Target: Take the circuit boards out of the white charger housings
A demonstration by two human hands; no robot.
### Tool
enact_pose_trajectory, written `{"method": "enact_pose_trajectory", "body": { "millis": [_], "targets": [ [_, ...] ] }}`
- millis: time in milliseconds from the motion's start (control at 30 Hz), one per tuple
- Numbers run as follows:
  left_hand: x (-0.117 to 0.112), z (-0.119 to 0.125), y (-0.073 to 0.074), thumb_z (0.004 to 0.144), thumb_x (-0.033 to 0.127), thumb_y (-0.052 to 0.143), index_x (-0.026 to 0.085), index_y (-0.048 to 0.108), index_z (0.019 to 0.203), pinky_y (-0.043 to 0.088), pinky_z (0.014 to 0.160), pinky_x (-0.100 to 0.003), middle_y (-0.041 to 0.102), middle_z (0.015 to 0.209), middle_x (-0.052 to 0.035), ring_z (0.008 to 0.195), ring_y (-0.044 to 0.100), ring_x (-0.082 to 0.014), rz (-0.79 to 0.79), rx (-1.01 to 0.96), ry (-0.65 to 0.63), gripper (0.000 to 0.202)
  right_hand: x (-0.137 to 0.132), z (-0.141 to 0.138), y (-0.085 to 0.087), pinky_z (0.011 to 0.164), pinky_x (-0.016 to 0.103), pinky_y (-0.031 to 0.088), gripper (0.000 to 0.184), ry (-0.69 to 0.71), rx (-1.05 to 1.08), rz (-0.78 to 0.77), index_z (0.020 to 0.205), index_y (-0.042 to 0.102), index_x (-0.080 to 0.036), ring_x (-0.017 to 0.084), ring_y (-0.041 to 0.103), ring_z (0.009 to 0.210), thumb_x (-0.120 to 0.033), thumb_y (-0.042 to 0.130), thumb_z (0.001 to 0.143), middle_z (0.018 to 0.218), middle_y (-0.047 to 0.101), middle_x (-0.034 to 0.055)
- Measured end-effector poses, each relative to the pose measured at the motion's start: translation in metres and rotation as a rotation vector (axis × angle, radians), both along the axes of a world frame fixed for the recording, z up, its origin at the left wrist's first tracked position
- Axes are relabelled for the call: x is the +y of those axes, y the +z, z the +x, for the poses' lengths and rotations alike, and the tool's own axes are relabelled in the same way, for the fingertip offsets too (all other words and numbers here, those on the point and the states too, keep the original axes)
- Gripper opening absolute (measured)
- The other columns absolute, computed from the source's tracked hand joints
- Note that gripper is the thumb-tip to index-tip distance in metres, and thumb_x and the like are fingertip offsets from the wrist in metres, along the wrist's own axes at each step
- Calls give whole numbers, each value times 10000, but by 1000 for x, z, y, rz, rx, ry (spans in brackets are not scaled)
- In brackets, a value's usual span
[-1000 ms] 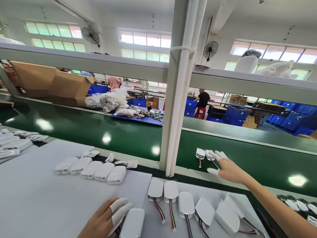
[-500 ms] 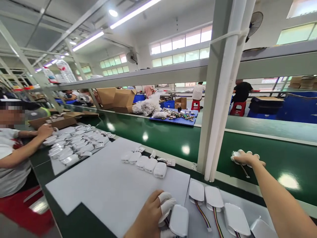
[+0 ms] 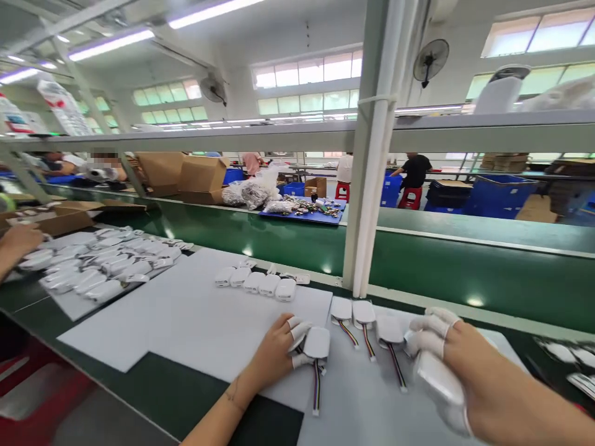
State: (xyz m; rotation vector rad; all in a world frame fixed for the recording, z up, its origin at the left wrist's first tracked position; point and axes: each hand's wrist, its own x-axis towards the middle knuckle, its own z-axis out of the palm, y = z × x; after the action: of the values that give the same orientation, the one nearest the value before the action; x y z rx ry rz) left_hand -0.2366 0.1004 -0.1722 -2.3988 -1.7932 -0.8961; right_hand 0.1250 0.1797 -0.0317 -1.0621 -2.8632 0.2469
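My left hand (image 3: 277, 352), with white finger cots on, rests on the white mat and pinches a small white plastic housing (image 3: 317, 342) whose coloured wires (image 3: 317, 387) trail toward me. My right hand (image 3: 458, 368), also in finger cots, is close to the camera at the lower right, fingers curled over another white housing (image 3: 434, 375). Three more wired housings (image 3: 364, 313) lie in a row between my hands. A row of several white housings (image 3: 258, 282) sits further back on the mat.
A green conveyor belt (image 3: 418, 266) runs behind the white mat (image 3: 186, 322), with a white upright post (image 3: 369, 186) rising from its near rail. At the far left another person's hand (image 3: 18, 238) is over a pile of white housings (image 3: 100, 263). Cardboard boxes and blue crates stand beyond.
My right hand has come back from the green belt to the mat near me, now closed on a white housing. The view swung right. My left hand kept its housing.
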Motion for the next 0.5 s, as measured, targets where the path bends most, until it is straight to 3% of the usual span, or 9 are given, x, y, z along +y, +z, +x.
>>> {"method": "enact_pose_trajectory", "body": {
  "millis": [67,167,300,400,500],
  "targets": [
    [-2,-1,0,852,344,678,212,601,1219,497,974,-436,644,1101,-88,1106,535,-276,-20,-19,-12,398,-47,9,-10,890,483,443,377,43,-54,-89,934,631,-297,372,524,1018,-206,603,569,1099,600,82],
    [-5,-2,3,859,320,654,198,622,1174,510,935,-409,650,1057,-82,1077,548,-265,-46,-31,-36,339,-73,28,-27,842,455,436,345,-36,-110,-136,913,620,-264,341,529,957,-194,592,576,1041,592,83],
    [-4,17,12,862,319,631,200,628,1156,521,886,-377,650,1031,-71,1025,570,-246,-64,-30,-90,317,-61,51,-49,801,468,433,399,-222,-131,-75,1027,630,-191,380,527,994,-234,585,633,1076,597,145],
    [1,57,20,863,355,638,213,629,1164,514,895,-369,655,1045,-68,1047,565,-249,-73,-19,-157,333,-52,53,-62,833,557,410,503,-295,-139,-27,1159,625,-130,458,510,1052,-292,638,682,1144,597,222],
    [2,96,21,876,390,628,213,638,1150,515,902,-391,663,1059,-80,1047,578,-264,-83,-10,-200,326,-51,59,-66,968,630,330,664,-287,-125,-19,1269,597,-167,456,494,1142,-437,756,684,1213,607,205]
  ]
}}
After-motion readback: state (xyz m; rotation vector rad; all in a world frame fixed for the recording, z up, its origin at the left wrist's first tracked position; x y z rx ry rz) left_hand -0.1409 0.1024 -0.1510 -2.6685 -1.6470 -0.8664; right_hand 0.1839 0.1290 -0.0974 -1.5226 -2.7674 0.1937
